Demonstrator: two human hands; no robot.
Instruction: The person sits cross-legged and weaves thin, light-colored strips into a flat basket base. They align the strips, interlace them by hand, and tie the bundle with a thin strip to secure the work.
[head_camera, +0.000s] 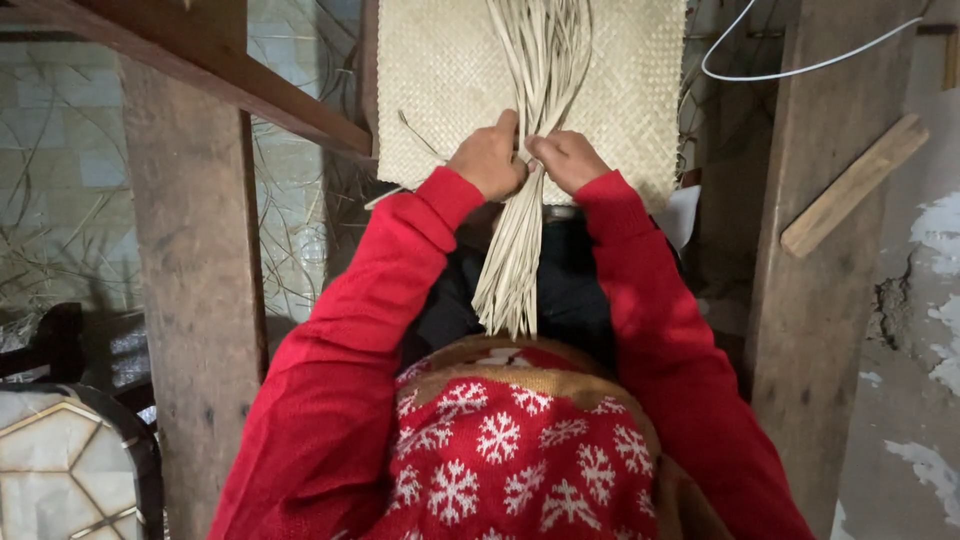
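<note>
Because both fists close on the same strip bundle (520, 215), the left hand (489, 158) and right hand (568, 158) pinch it at mid-length over the woven mat (440, 80), keeping loose ends hanging toward the lap.

Soft, even daylight fills the scene, with no hard glare anywhere. The brightest area is the pale woven mat (440, 80) at the top centre, which reads almost washed out but keeps its weave texture. The red sweater sleeves (330, 380) in the lower half are strongly saturated and evenly lit. The deepest shadow sits in the centre of the frame, under the hanging bundle of strips (515, 260), where detail is lost. The wooden post (195, 300) at left shows dull, flat light. Focus is fairly sharp at the centre; the edges bend slightly from wide-angle distortion, and the lower left corner looks softer.
</note>
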